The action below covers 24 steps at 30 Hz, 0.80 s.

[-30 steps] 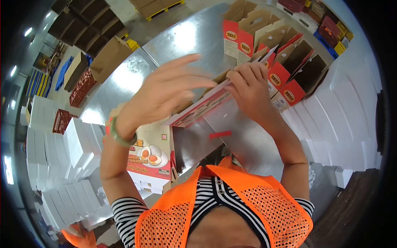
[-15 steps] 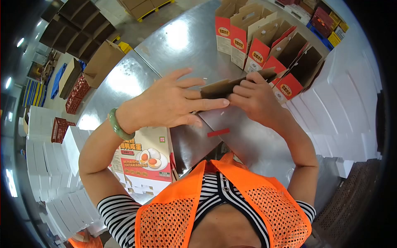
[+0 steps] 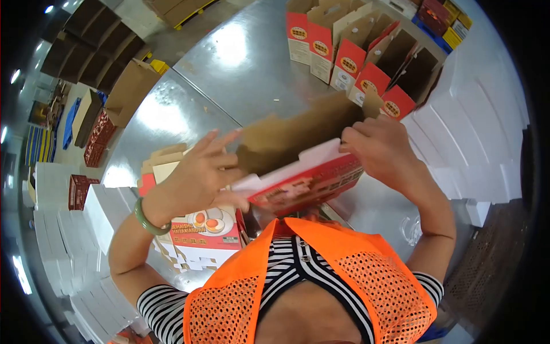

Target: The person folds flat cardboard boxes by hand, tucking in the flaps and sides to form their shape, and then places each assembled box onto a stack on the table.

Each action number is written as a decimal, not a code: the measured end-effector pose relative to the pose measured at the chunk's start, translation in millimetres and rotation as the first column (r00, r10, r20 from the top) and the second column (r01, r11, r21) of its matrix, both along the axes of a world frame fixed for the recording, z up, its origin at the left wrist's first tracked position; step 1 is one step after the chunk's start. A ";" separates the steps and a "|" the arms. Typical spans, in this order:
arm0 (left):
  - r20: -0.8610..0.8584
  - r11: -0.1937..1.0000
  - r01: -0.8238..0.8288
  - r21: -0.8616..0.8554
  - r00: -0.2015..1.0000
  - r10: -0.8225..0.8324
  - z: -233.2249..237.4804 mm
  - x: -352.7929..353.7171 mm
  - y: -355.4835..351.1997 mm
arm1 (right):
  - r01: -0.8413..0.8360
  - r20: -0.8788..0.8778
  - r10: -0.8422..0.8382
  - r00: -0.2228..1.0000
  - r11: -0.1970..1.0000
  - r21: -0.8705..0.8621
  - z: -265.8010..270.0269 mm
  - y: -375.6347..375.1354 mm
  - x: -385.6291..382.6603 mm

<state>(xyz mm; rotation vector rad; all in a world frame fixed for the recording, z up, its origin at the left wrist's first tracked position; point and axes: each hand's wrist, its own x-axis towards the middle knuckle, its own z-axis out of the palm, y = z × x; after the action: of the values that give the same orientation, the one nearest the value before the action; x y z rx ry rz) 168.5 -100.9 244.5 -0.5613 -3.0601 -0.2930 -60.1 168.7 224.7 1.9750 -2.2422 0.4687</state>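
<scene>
Well, a red-printed brown cardboard carton [image 3: 309, 186] is held tilted with its mouth spread, above the near side of the shiny metal table [image 3: 229, 86], close to the orange mesh vest [image 3: 229, 286]. The right hand [image 3: 385, 150] grips its upper rim at the right end, fingers bent over the edge; the left hand [image 3: 199, 178] has its fingers spread and loose by the left end, and blur hides whether the thumb bears on the panel. With one firm hold, the carton could twist or drop at its left end, or the pale flap on its near rim could crease if the hands pull unevenly. Its far right corner looks close to the row of upright red-and-brown cartons [image 3: 349, 57] along the table's far right part, so a wide swing might knock one askew. On the left, near the table's near edge, the printed egg-picture carton [image 3: 213, 232] sits just beside the left forearm; a low elbow could nudge it. Whether the held carton's base touches the metal cannot be told.
</scene>
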 end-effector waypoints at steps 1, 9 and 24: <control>0.003 1.000 0.009 0.014 1.000 -0.009 -10.1 3.2 2.3 | 0.051 -0.018 -0.051 0.999 0.998 0.027 0.3 -1.2 4.0; -0.261 0.878 -0.422 0.228 0.842 0.472 -34.7 12.4 33.9 | 0.143 0.427 -0.345 0.836 0.888 0.438 29.6 19.2 5.5; -0.342 0.902 -0.418 -0.110 0.868 0.361 -61.7 34.3 61.3 | 0.166 -0.449 -0.148 0.881 0.986 0.000 -35.0 41.2 55.9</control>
<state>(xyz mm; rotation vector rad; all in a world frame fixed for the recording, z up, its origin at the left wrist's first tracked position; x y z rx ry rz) 202.8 -39.6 182.8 0.0281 -2.8061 0.0816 -4.2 209.9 189.7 1.6775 -2.0942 -0.0526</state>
